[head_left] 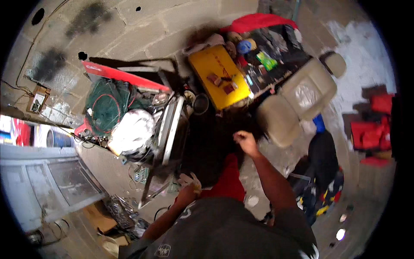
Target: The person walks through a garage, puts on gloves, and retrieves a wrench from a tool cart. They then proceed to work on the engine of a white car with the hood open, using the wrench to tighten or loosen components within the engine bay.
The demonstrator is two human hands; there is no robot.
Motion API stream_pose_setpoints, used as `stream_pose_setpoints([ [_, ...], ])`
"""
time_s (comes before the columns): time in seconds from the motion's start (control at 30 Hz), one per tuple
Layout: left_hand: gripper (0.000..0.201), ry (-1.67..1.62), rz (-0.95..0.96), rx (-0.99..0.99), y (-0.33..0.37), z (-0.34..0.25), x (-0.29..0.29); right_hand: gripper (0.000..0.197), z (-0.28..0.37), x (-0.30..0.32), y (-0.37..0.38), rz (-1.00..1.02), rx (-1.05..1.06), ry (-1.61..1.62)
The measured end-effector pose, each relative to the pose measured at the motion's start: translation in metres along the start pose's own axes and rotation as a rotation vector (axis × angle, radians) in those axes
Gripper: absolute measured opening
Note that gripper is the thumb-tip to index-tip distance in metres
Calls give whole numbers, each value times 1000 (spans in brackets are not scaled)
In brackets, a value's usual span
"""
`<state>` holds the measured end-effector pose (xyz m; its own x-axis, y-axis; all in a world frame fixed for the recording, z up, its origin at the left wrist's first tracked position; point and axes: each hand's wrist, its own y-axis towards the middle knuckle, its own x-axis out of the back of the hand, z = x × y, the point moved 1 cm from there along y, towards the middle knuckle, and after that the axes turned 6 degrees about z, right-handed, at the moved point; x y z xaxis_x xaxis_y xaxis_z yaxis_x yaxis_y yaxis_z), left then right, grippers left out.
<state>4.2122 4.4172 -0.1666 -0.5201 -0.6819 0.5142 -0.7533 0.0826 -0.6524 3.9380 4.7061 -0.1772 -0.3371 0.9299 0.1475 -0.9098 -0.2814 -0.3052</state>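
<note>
My left hand (pixel 188 192) is low in front of me, by my red trousers, closed on a pale crumpled piece (pixel 189 179) that looks like cloth or a glove. My right hand (pixel 246 143) is raised over the dark floor, left of the beige seat (pixel 280 118). Its fingers are curled in; whatever they may hold is too small to make out. Beyond it stands a yellow case (pixel 217 71) with a few small dark red and black items on top. A round tin or pot (pixel 201 104) sits at the case's near left corner.
On the left are a green net (pixel 105 105), a white plastic bag (pixel 133 131) and leaning metal frames (pixel 170 129). A cluttered dark surface (pixel 269 80) adjoins the case. Dark bags (pixel 322 159) lie at right, red fabric (pixel 368 134) farther off. A grey panelled door (pixel 47 185) stands at left.
</note>
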Motion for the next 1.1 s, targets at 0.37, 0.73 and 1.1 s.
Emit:
stream_pose_setpoints([
  [0.37,42,-298,-42,583,2,-137,-84,24,11,61,367,15,178,-899],
  [0.73,25,-1014,-1053,180,33,-153,-116,29,-26,66,395,11,537,-764],
  [1.1,52,-1695,-918,-664,-129,-218,112,35,-86,-9,24,953,46,-525],
])
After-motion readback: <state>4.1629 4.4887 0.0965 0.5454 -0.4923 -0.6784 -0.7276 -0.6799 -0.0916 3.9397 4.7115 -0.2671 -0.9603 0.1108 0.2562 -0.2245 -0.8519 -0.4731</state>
